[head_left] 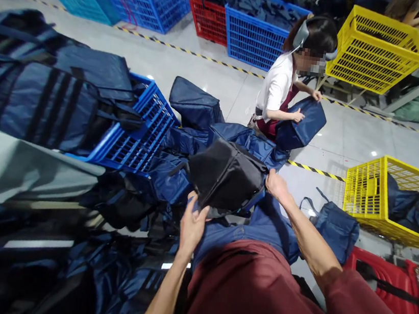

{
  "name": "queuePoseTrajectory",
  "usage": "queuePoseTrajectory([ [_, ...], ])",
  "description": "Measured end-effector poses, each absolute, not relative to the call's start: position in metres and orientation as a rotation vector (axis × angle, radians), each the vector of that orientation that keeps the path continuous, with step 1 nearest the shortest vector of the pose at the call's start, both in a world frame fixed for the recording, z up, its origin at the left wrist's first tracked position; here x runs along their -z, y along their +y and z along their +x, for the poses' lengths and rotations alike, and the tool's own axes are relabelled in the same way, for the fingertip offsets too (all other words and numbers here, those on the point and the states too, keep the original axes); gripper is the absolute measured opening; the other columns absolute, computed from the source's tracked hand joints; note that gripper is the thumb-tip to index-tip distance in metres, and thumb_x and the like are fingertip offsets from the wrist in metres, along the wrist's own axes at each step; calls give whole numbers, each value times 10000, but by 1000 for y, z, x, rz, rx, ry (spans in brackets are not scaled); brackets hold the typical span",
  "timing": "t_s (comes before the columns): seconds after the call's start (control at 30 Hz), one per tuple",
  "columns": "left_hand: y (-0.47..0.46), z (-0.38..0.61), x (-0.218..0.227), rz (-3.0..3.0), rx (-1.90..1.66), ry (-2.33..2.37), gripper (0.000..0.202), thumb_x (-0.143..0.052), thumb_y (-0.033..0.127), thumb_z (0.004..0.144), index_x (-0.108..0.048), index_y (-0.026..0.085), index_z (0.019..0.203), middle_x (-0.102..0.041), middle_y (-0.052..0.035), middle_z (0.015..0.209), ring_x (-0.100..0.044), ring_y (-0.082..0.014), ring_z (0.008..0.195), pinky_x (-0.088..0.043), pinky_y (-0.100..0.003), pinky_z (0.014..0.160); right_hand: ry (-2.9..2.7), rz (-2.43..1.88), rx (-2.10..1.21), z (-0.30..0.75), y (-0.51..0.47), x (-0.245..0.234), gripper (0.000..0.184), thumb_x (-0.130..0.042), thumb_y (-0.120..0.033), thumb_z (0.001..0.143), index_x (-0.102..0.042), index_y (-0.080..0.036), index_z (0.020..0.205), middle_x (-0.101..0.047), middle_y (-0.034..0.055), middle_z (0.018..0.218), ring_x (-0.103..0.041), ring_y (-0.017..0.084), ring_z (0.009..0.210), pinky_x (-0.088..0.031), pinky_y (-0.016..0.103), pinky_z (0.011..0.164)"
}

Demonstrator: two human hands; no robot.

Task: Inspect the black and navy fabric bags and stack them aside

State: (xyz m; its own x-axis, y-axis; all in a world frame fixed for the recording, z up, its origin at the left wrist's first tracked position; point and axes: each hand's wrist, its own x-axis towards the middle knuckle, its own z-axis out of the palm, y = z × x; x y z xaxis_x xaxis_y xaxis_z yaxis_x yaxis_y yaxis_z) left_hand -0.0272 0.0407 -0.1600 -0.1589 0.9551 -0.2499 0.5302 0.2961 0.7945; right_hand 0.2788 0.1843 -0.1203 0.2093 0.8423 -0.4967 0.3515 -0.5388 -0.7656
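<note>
I hold a black fabric bag (pixel 226 174) in front of me, above a pile of navy bags (pixel 250 142). My left hand (pixel 191 225) grips its lower near edge, fingers closed on the fabric. My right hand (pixel 276 183) grips its right side, fingers tucked behind the bag. My dark red apron (pixel 253 291) fills the bottom of the view.
A blue crate (pixel 140 127) piled with navy bags stands to my left. A co-worker (pixel 281 84) across the pile handles a navy bag (pixel 302 123). A yellow crate (pixel 374 194) with a bag inside stands right, more blue, red and yellow crates behind. A red bag (pixel 389 283) lies at right.
</note>
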Motion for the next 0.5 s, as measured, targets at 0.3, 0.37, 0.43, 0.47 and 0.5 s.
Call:
queuePoseTrajectory([
  [0.3,85,-99,55,878,-1482,1733,823,-897,476,839,-559,181,1529,-780,-3,837,-738,-166,627,-643,-267,561,-545,-1105,-1551,261,135,82,230,-800,-407,923,-757,-230,1063,-847,39,1093,-803,207,1043,-658,330,963],
  [0.37,95,-99,35,932,-1620,1784,719,-825,501,919,-547,187,1503,-725,36,769,-690,-143,579,-646,-288,613,-402,-848,-1588,255,142,53,226,-783,-362,961,-777,-257,1161,-848,20,1193,-794,202,1171,-646,345,1060],
  [0.43,90,-84,22,1096,-1716,1848,670,-762,528,982,-523,204,1517,-712,23,835,-719,-161,683,-669,-349,764,-337,-714,-1645,245,154,26,236,-750,-357,1000,-778,-272,1219,-852,8,1198,-780,197,1237,-637,363,1108],
  [0.47,82,-72,19,1217,-1725,1882,683,-771,540,977,-522,213,1523,-715,-1,909,-741,-182,784,-667,-387,861,-329,-670,-1674,238,161,13,236,-744,-361,1008,-781,-272,1223,-855,9,1183,-775,200,1255,-637,375,1118],
  [0.5,73,-57,21,1353,-1693,1910,714,-808,547,949,-533,224,1523,-716,-29,996,-751,-208,895,-650,-420,951,-341,-639,-1701,229,167,3,226,-751,-360,1006,-787,-265,1207,-858,14,1163,-773,207,1262,-640,390,1120],
])
